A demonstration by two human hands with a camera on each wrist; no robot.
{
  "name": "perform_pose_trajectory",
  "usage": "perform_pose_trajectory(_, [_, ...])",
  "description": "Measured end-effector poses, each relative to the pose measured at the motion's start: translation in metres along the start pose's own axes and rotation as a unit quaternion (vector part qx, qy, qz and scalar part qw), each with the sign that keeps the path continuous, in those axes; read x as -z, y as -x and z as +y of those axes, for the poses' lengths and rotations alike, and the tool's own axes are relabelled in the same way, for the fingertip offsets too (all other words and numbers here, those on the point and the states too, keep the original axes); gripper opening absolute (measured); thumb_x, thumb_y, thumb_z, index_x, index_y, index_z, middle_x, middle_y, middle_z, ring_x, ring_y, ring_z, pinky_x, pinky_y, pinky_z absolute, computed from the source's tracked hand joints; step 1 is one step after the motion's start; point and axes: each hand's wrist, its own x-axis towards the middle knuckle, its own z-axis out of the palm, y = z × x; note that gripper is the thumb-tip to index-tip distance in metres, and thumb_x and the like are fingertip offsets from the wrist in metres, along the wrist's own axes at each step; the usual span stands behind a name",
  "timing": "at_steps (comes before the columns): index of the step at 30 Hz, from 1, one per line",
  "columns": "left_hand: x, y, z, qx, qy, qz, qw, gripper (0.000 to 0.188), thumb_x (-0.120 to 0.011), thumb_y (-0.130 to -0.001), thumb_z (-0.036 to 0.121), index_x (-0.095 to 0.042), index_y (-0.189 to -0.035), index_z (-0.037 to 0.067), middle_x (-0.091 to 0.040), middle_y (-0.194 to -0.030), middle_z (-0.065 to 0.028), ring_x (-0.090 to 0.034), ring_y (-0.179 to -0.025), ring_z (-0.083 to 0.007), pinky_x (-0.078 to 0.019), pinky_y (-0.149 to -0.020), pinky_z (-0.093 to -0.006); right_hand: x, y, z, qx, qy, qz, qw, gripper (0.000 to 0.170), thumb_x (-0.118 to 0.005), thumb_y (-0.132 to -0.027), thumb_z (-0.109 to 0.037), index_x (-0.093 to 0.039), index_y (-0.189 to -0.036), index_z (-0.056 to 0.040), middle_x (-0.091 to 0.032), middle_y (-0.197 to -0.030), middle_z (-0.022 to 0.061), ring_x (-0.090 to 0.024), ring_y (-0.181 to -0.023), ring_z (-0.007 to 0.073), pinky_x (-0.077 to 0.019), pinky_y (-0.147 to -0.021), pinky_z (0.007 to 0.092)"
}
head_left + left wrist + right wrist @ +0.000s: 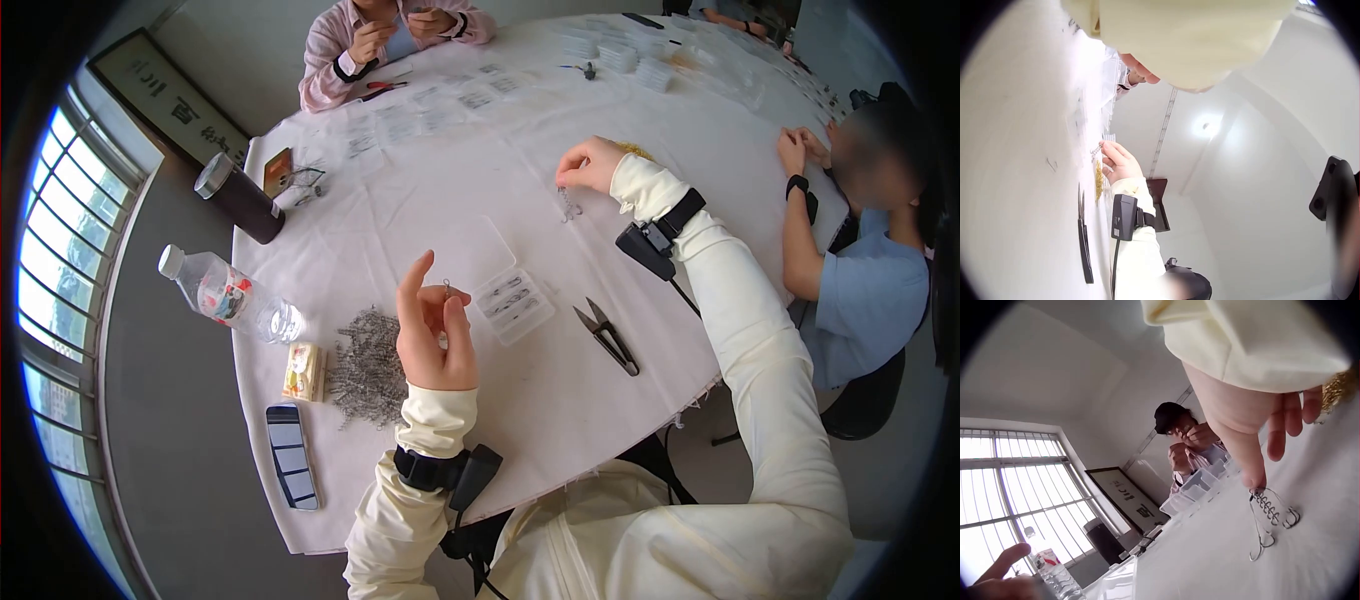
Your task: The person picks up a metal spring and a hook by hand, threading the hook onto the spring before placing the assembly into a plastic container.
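My right hand (592, 166) reaches out over the far right of the table, pinching a fishing rig (1266, 509) between thumb and fingertips. The rig has a coiled wire spring with several hooks hanging from it. My left hand (437, 345) is nearer to me, palm turned inward and index finger raised. Its thumb and a finger pinch a small wire piece with a loop (447, 286). Right of that hand lies a clear compartment box (546, 313), lid up, with dark metal pieces inside. A tangled pile of grey wire springs (365, 365) lies left of the left hand.
Black thread snips (600, 327) lie right of the box. A gold-coloured pile (1337, 392) sits beyond my right hand. At left stand a water bottle (222, 292), a dark flask (240, 200), a small packet (303, 372) and a phone (291, 455). Other people sit around the table.
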Motion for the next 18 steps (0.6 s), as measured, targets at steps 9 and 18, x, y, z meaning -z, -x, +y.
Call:
perform_pose_trajectory(9, [-0.007,0.008,-0.017,0.106,0.097,0.023,0.989,0.02,-0.053,-0.101,0.01,-0.054,-0.119,0.001,-0.059,-0.105,-0.0057,-0.059,-0.082,-0.0109,-0.0509,-0.071,-0.0261,-0.004,0.067,-0.099,0.092,-0.081,0.067,0.99,0.012,-0.07,-0.089,-0.02,-0.074,-0.091,-0.0091,-0.068,-0.087,0.0002,-0.056,-0.079,0.0132,-0.0443,-0.071,0.0289])
perform_pose_trajectory(18, [-0.007,0.008,-0.016,0.104,0.071,0.018,0.992,0.023,-0.058,-0.1,0.011,-0.053,-0.121,0.001,-0.06,-0.1,-0.0043,-0.061,-0.088,-0.0113,-0.051,-0.072,-0.0253,-0.062,0.084,-0.103,0.24,0.008,-0.001,0.971,0.007,-0.071,-0.083,-0.016,-0.073,-0.089,-0.0124,-0.067,-0.089,0.0009,-0.056,-0.095,0.024,-0.0468,-0.088,0.0356])
